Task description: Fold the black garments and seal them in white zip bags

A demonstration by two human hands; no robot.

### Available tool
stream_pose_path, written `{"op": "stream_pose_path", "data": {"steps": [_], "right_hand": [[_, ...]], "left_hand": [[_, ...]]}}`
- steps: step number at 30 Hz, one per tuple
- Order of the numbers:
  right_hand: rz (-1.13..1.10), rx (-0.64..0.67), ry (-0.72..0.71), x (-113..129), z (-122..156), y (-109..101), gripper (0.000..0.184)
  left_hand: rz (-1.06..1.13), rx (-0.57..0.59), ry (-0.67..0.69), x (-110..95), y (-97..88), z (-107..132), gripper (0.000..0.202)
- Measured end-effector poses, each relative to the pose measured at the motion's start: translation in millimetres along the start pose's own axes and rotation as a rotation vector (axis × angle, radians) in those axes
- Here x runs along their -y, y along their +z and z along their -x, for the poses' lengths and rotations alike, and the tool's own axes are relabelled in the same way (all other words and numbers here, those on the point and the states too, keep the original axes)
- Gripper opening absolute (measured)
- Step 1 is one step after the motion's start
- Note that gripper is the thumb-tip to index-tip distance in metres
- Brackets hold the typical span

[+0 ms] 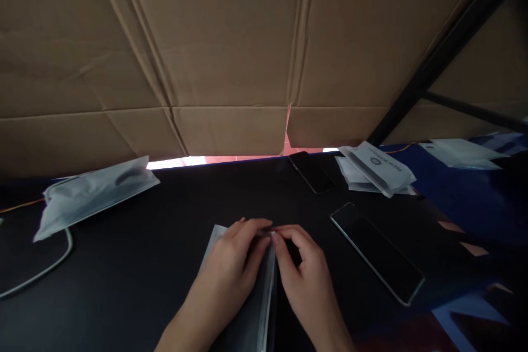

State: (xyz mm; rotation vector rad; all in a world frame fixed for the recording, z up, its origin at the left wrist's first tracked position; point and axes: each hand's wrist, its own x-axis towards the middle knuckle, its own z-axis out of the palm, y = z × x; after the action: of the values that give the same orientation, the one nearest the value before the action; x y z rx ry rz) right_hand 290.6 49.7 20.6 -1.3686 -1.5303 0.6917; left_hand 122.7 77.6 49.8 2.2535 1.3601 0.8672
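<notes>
Firstly, white cable (66, 250): curves from the left edge to the underside of the pale pouch.
Pale pouch (99, 190): lies aslant at the far left of the black tabletop (165, 214); a dark shape shows through.
Left hand (231, 256): across the sleeve, fingers bent and narrow, pinching its far end.
Thin sleeve (247, 322): at the near middle of the tabletop, between and partly under the hands; bright edge along its right side.
Right hand (307, 264): thumb and forefinger nearly closed on the sleeve's far right corner, just beside the left fingertips; any smaller item there is too small to tell.
Smaller phone (311, 172): flat, dark, beyond the right hand.
Larger phone (376, 253): flat, screen dark, right of that hand.
White packets (381, 168): overlapping, just beside the smaller phone.
</notes>
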Motion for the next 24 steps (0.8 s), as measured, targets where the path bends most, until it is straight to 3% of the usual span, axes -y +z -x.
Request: {"op": "stream_pose_path", "data": {"steps": [4,7,13,16,17,18,21,24], "right_hand": [[-0.053,0.022,-0.031,15,-4,-2,0.022],[-0.053,0.068,-0.083,20,8,3,0.016],[0.073,0.184,-0.393,-14,61,34,0.016],[0.177,0.263,-0.56,-26,63,20,0.014],[0.272,0.359,-0.584,-26,59,9,0.005],[0.378,0.398,-0.547,-24,54,-3,0.011],[0.601,0.42,-0.407,-20,38,-33,0.055],[0.669,0.452,-0.352,-22,34,-42,0.072]], "left_hand": [[0.019,-0.07,-0.026,-4,-3.8,3,0.024],[-0.008,-0.161,-0.116,2,-13.3,6,0.018],[-0.219,-0.359,-0.269,25,-44.3,-2,0.023],[-0.302,-0.323,-0.211,26,-49.9,7,0.033],[-0.322,-0.294,-0.183,25,-48.5,15,0.038],[-0.357,-0.253,-0.146,23,-45.5,26,0.045],[-0.559,-0.117,0.026,22,-30.9,67,0.072],[-0.716,-0.02,0.122,39,-23.2,107,0.09]]}}
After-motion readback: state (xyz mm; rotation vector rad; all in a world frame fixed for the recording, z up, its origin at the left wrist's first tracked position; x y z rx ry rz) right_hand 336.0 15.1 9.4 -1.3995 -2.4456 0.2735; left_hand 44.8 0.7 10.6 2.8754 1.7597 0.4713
